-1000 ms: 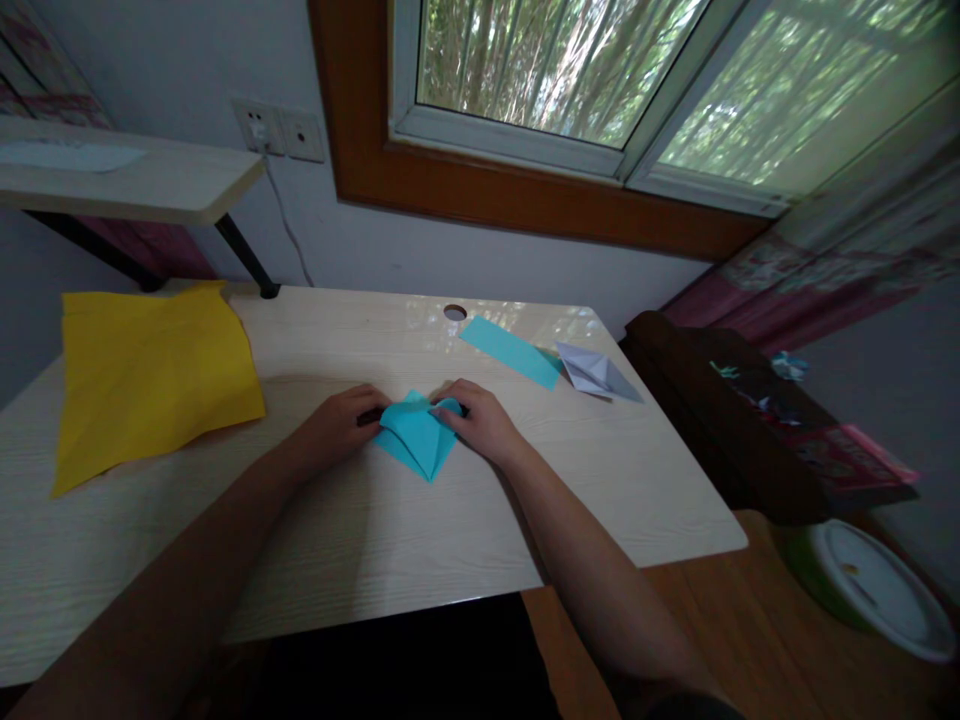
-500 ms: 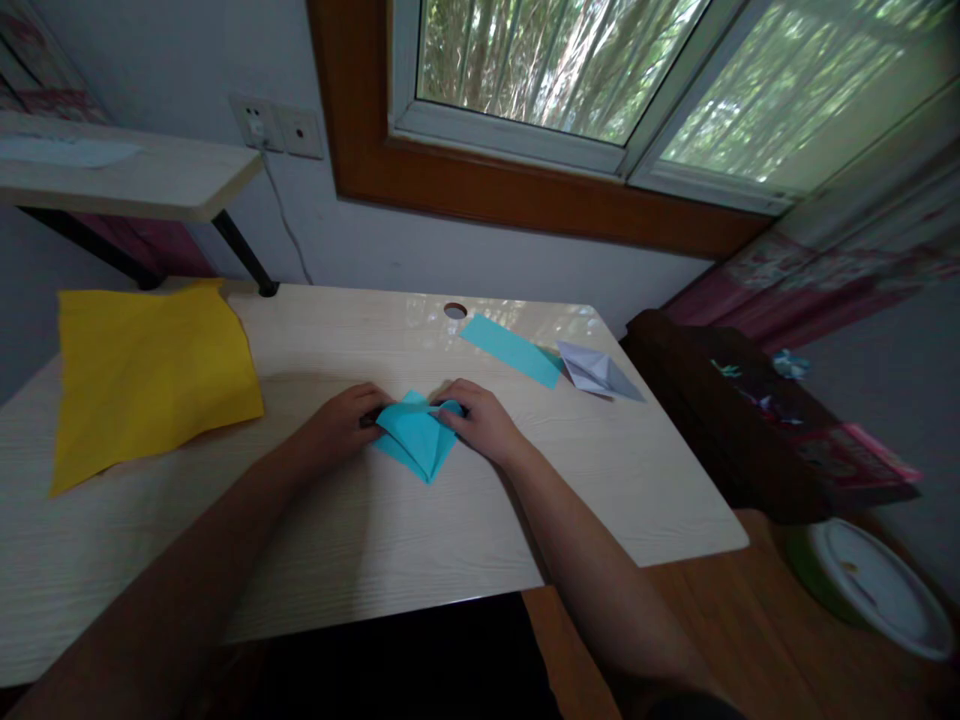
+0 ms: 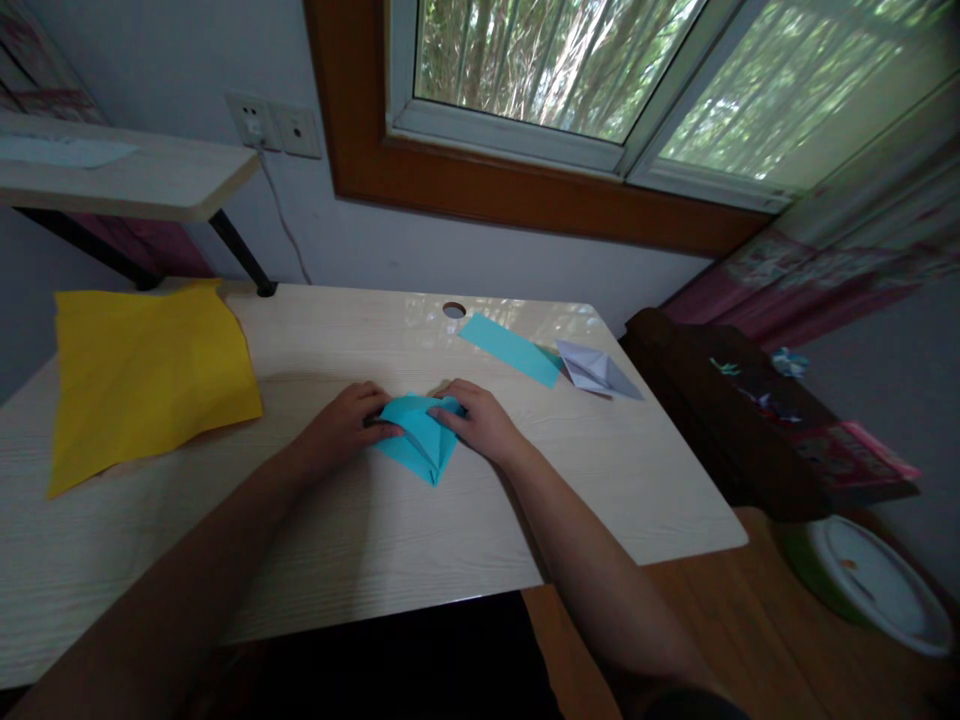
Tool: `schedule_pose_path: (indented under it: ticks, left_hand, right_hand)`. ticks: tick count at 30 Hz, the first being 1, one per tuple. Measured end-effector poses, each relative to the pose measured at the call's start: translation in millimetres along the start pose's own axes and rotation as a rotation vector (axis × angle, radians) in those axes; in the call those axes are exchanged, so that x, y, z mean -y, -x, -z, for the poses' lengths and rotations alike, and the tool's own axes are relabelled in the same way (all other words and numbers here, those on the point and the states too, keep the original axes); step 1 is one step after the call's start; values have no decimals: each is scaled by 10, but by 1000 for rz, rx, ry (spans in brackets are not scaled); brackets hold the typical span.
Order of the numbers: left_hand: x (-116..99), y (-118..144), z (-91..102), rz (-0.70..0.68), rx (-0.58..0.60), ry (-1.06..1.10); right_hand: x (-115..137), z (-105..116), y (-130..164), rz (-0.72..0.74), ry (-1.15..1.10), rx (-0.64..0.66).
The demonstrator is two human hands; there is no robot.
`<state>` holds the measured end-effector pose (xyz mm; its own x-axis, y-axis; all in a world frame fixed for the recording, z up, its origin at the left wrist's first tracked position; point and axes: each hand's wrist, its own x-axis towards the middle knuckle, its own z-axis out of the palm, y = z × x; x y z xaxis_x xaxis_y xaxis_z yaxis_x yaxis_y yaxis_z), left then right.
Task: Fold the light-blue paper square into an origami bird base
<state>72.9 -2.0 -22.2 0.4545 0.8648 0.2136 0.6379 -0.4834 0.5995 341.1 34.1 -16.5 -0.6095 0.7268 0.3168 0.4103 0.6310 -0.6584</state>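
Observation:
A turquoise sheet of folded origami paper (image 3: pixel 427 436) lies on the pale wooden desk, its pointed corner toward me. My left hand (image 3: pixel 355 422) grips its left side, with the thumb lying across the upper flap. On the right side, my right hand (image 3: pixel 478 418) pinches the paper, thumb on top and fingers behind. Part of the far edge curves up between the hands. The fingers' undersides are hidden.
A yellow paper sheet (image 3: pixel 154 385) lies at the left of the desk (image 3: pixel 450 545). Behind my right hand are a turquoise strip (image 3: pixel 510 348) and a folded white paper piece (image 3: pixel 596 370). A raised shelf (image 3: pixel 172 185) stands at the back left.
My left thumb has moved right onto the paper's upper flap. The near point of the turquoise paper has shifted slightly right, and the flaps look flatter. My right hand is nearly still.

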Motion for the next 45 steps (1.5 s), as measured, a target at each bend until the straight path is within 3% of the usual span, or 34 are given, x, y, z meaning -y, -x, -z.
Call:
schedule_pose_path:
  ticks: [17, 25, 30, 38, 45]
  left_hand:
    - [36, 3, -105, -29, -72, -178]
    - [69, 16, -101, -54, -84, -140]
    - [79, 14, -105, -46, -84, -138]
    - [108, 17, -124, -79, -90, -169]
    - [129, 7, -140, -83, -78, -190]
  right_hand:
    - [94, -25, 6, -89, -150, -81]
    - [98, 179, 70, -90, -380, 75]
    - [38, 184, 103, -147, -521, 112]
    - [42, 149, 76, -84, -362, 55]
    - [29, 99, 75, -96, -265, 83]
